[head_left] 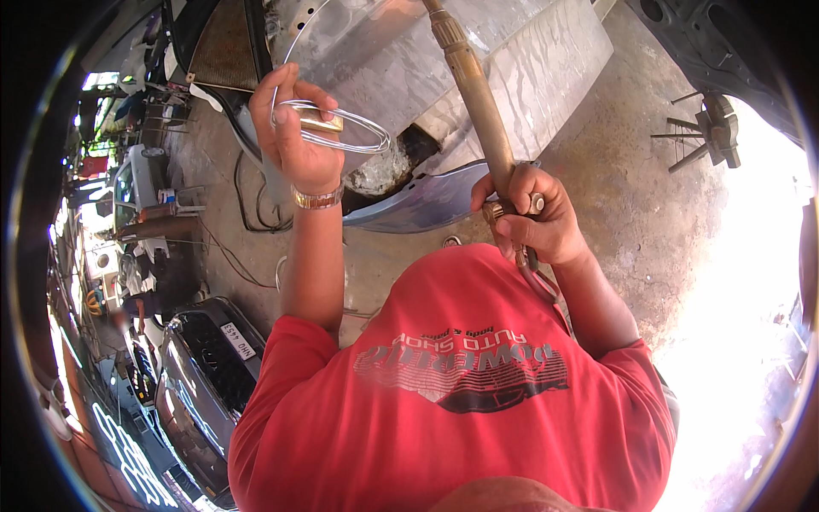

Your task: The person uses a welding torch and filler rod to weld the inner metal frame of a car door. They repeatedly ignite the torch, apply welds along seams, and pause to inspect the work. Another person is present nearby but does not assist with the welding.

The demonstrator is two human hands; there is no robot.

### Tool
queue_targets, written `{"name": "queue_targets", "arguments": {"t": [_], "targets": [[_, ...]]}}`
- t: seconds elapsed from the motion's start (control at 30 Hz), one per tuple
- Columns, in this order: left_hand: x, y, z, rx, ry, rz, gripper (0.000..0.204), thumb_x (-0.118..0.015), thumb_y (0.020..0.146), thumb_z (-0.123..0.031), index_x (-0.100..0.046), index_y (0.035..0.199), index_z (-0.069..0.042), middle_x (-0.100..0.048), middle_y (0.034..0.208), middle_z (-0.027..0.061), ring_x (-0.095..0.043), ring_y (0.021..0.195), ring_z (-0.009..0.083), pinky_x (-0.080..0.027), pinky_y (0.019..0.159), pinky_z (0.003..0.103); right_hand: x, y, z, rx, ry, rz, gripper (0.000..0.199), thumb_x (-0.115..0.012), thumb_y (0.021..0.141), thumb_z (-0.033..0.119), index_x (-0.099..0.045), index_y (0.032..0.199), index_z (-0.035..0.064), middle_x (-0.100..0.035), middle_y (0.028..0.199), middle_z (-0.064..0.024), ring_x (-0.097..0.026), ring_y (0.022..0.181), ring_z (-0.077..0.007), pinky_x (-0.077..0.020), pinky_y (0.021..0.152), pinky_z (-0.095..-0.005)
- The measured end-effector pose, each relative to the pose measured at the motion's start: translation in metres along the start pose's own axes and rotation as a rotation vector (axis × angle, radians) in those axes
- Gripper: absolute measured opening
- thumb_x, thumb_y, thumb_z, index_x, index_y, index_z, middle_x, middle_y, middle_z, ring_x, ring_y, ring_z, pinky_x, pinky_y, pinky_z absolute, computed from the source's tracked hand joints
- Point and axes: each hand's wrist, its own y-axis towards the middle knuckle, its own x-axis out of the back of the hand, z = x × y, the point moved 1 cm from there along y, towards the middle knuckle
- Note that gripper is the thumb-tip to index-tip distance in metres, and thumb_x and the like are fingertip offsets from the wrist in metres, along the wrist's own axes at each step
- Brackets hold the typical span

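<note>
1. Your left hand (290, 136) is raised in front of you, its grip pressed together around a coil of thin silvery wire (341, 128) and a small brass-coloured piece that sits across the fingers.
2. The wire loops stick out to the right of that hand, over the edge of the bare metal car panel (512, 68) ahead of you; whether they touch the panel I cannot tell.
3. A gold-coloured wristband (317, 199) sits on your left wrist.
4. Your right hand (533, 213) is wrapped tight around the lower end of a brass torch (473, 85), its grip closed on the handle near the valve knob.
5. The torch runs up and to the left from that hand, across the panel; its tip leaves the top of the view.
6. A reddish hose (537, 282) hangs from the torch below your right hand, against your red shirt (461, 401).
7. The panel lies on the concrete floor (623, 196), with a bluish curved body part (426, 205) just below it, between your two hands.
8. A dark car (205, 375) stands at lower left, well apart from the hands.
</note>
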Motion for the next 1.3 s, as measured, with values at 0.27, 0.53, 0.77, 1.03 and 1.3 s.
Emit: {"name": "queue_targets", "arguments": {"t": [0.27, 0.53, 0.77, 1.03, 1.3], "targets": [[0.000, 0.001, 0.000, -0.003, 0.010, 0.006, 0.045, -0.056, 0.104, -0.030, -0.057, 0.135, 0.002, -0.071, 0.120, 0.0221, -0.065, 0.073, 0.0168, -0.047, 0.057, 0.027, -0.002, 0.000, 0.000, -0.025, 0.008, -0.034, 0.029, -0.070, 0.090, -0.009, -0.049, 0.091, 0.0112, -0.062, 0.115, -0.0310, -0.067, 0.060, -0.0115, -0.0555, 0.053, -0.0233], [-0.001, 0.000, 0.000, 0.009, 0.007, 0.003, 0.047, -0.057, 0.103, -0.030, -0.057, 0.136, 0.003, -0.071, 0.117, 0.0210, -0.064, 0.073, 0.0166, -0.046, 0.058, 0.027, 0.001, -0.001, -0.003, -0.023, 0.006, -0.016, 0.028, -0.070, 0.092, -0.008, -0.049, 0.092, 0.0110, -0.062, 0.118, -0.0326, -0.067, 0.060, -0.0130, -0.0556, 0.052, -0.0242], [-0.004, 0.001, -0.005, 0.033, 0.053, 0.008, 0.048, -0.058, 0.102, -0.032, -0.058, 0.136, 0.003, -0.071, 0.109, 0.0200, -0.063, 0.073, 0.0158, -0.045, 0.059, 0.026, 0.001, -0.001, -0.001, -0.023, 0.018, -0.011, 0.028, -0.069, 0.092, -0.008, -0.049, 0.093, 0.0109, -0.062, 0.118, -0.0329, -0.067, 0.060, -0.0130, -0.0556, 0.052, -0.0241], [-0.016, 0.002, -0.022, -0.011, 0.265, 0.062, 0.041, -0.058, 0.106, -0.030, -0.064, 0.131, 0.001, -0.070, 0.085, 0.0089, -0.062, 0.070, 0.0112, -0.044, 0.062, 0.025, 0.001, -0.001, -0.003, -0.020, 0.035, -0.020, 0.029, -0.070, 0.092, -0.008, -0.048, 0.093, 0.0109, -0.062, 0.118, -0.0325, -0.066, 0.059, -0.0125, -0.0552, 0.052, -0.0239], [-0.025, 0.003, -0.030, -0.016, 0.345, 0.061, 0.038, -0.059, 0.107, -0.028, -0.065, 0.132, 0.000, -0.069, 0.080, 0.0051, -0.063, 0.069, 0.0096, -0.044, 0.061, 0.024, 0.001, 0.000, 0.000, -0.042, 0.068, -0.056, 0.033, -0.068, 0.087, -0.016, -0.050, 0.089, 0.0112, -0.061, 0.099, -0.0171, -0.072, 0.073, -0.0175, -0.0559, 0.052, -0.0243]]}}
